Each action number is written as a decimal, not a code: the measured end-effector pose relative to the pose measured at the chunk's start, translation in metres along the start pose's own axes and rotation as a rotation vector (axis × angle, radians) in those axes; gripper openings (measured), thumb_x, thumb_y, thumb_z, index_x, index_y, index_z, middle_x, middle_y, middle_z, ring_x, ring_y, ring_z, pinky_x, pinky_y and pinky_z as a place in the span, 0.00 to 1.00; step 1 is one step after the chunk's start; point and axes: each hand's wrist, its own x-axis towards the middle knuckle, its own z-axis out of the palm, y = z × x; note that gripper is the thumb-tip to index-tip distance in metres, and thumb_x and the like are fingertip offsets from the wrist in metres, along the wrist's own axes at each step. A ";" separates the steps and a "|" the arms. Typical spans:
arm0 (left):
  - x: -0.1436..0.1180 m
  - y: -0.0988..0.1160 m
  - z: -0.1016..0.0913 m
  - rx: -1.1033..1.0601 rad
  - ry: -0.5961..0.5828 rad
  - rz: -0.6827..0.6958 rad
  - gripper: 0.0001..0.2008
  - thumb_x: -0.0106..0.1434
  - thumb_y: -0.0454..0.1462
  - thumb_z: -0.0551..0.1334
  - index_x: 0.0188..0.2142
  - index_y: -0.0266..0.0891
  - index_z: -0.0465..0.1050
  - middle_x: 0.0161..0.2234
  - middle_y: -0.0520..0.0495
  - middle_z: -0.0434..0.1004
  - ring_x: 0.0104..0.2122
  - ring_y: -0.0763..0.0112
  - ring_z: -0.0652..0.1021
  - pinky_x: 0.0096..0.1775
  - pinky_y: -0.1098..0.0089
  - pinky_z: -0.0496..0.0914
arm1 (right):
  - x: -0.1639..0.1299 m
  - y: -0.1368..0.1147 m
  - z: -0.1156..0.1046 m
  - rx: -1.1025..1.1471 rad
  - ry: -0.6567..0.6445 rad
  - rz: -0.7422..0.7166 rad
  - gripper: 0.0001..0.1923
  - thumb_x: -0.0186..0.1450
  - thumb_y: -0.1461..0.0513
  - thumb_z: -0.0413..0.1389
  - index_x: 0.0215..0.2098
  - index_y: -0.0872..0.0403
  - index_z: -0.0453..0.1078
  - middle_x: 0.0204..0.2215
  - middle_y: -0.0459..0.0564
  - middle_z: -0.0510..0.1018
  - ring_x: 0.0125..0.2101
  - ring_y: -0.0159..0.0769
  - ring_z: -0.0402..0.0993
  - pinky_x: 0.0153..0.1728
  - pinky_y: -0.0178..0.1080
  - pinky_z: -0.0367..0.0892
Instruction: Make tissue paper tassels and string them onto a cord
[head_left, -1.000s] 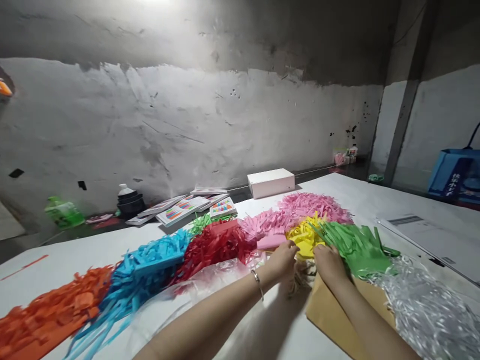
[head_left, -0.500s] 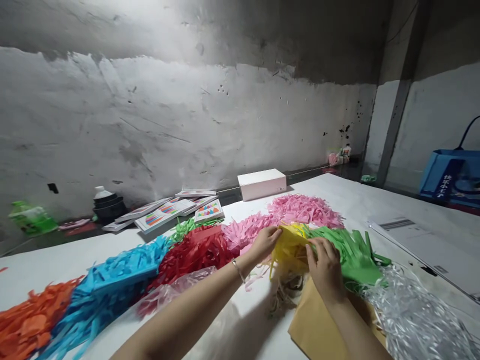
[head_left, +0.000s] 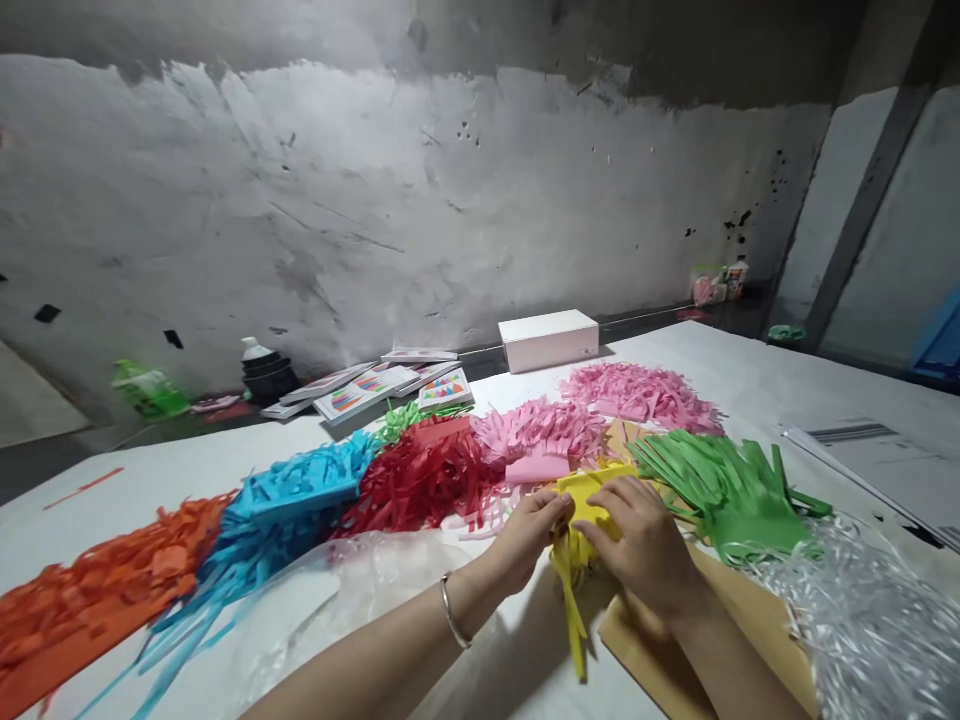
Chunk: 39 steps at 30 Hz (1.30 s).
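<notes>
Both our hands meet on the yellow fringe (head_left: 581, 500): our left hand (head_left: 525, 535) pinches its near-left edge between thumb and fingers, and our right hand (head_left: 645, 545) lies curled over its right side, fingertips pressing the paper. We see thin matte paper, a flat folded band at the far end cut into narrow limp strips. Its long axis runs away from us, and the strips hang toward us, one long strip trailing below our hands. We hold it just above the brown sheet (head_left: 675, 640), a smooth tan card. Beyond that sheet lies the green fringe (head_left: 720, 485), stiff flat strips fanned out; to its right, crinkly clear shreds (head_left: 870, 620); to its left, pink fringe (head_left: 540, 435).
</notes>
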 end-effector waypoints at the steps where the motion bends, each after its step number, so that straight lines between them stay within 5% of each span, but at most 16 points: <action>1: 0.000 0.000 -0.001 -0.021 0.003 -0.009 0.24 0.53 0.55 0.70 0.28 0.35 0.71 0.24 0.54 0.64 0.26 0.75 0.63 0.30 0.72 0.57 | -0.001 -0.005 0.000 0.023 -0.044 -0.008 0.07 0.68 0.57 0.58 0.39 0.51 0.73 0.36 0.50 0.76 0.38 0.42 0.71 0.42 0.42 0.64; 6: -0.006 0.008 -0.002 -0.096 -0.031 -0.055 0.23 0.52 0.54 0.72 0.31 0.34 0.76 0.27 0.51 0.70 0.27 0.74 0.67 0.32 0.72 0.59 | -0.003 -0.004 0.006 0.120 -0.139 0.080 0.11 0.71 0.64 0.50 0.34 0.52 0.73 0.33 0.50 0.77 0.35 0.41 0.71 0.40 0.43 0.61; 21: -0.006 0.016 -0.002 -0.102 -0.110 -0.060 0.19 0.48 0.43 0.75 0.37 0.35 0.80 0.33 0.47 0.78 0.32 0.70 0.73 0.38 0.69 0.64 | 0.006 0.003 -0.004 0.495 -0.218 0.410 0.13 0.66 0.56 0.52 0.28 0.52 0.72 0.29 0.48 0.78 0.32 0.38 0.74 0.34 0.37 0.68; 39: -0.004 0.009 -0.001 0.042 -0.099 0.050 0.17 0.51 0.46 0.74 0.28 0.35 0.74 0.26 0.53 0.66 0.28 0.73 0.65 0.32 0.71 0.58 | 0.005 -0.002 -0.001 0.437 -0.238 0.385 0.09 0.65 0.58 0.53 0.27 0.51 0.68 0.28 0.47 0.74 0.30 0.37 0.70 0.33 0.38 0.64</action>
